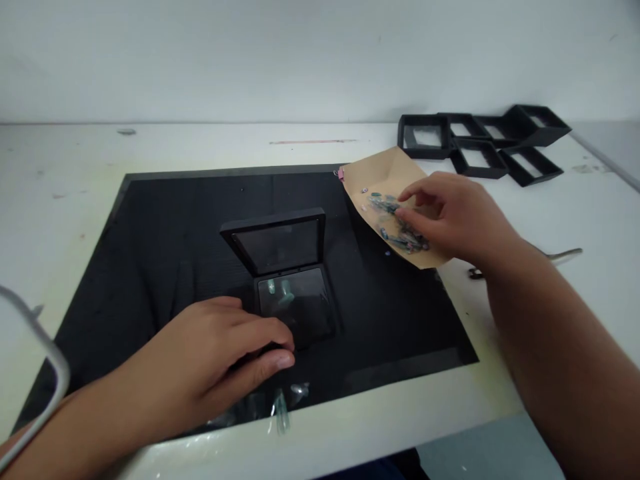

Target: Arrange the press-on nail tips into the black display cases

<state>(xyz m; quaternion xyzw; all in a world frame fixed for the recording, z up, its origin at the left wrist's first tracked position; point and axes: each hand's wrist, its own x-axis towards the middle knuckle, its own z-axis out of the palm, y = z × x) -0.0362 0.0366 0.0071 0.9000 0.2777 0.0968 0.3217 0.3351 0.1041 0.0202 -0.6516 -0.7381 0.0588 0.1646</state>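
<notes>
A small black display box (293,280) lies open on the black mat (165,233), its lid raised and a clear film in the base with a pale green piece on it. My left hand (220,357) rests at the box's near left corner, fingers curled against its frame. My right hand (453,217) reaches over a brown paper sheet (385,183), fingertips pinched among several small green and grey pieces (400,230) heaped on it. What those fingertips hold is too small to tell.
A cluster of several empty black box frames (480,143) sits at the far right of the white table (75,160). A metal tool (563,255) lies behind my right forearm. Clear plastic wrapping (285,403) lies at the mat's near edge.
</notes>
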